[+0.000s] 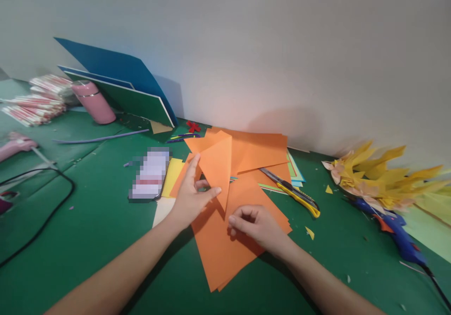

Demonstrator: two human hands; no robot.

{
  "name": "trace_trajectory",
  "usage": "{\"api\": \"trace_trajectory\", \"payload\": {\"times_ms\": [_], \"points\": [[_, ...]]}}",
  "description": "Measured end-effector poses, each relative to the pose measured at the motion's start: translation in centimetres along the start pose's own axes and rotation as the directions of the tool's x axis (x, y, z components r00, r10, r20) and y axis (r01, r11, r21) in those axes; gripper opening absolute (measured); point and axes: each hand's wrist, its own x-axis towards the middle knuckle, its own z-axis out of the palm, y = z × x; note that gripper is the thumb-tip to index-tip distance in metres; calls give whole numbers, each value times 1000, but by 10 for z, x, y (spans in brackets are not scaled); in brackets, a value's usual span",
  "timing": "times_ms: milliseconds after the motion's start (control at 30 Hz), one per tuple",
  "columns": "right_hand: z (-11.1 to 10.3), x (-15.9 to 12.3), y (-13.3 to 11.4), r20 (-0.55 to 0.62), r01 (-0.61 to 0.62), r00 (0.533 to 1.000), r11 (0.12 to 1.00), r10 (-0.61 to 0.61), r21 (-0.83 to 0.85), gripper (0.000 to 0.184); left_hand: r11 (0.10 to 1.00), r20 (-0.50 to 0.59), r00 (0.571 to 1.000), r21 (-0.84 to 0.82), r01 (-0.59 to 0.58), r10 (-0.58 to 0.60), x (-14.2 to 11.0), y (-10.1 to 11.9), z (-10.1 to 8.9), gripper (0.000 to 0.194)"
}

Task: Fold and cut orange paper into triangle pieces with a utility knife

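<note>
The green bench (98, 230) meets a pale wall (299, 47) behind the work area. In the head view, the utility knife (299, 195) serves as the reference point. The folded orange sheet (218, 162) is located to its left, raised above the loose orange sheets (225, 258). The left hand (188, 200) grips the folded sheet at its left side, thumb against fingers. The right hand (255, 226) is curled beside the lower tip, left of and nearer than the knife; whether it pinches anything cannot be determined. Handling, as judged: the sheet is light, moderately stiff along the folds, flexible elsewhere, and prone to creasing under excess pressure. Recommended hold: light fingertip pressure on a folded edge, with the pointed tip kept unbent.
</note>
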Motion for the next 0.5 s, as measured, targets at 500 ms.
{"api": "trace_trajectory", "payload": {"times_ms": [500], "points": [[0,0,-1,-10,43,999,998,-44,-41,47,998,119,993,-59,5,2,-13,3,10,100]]}}
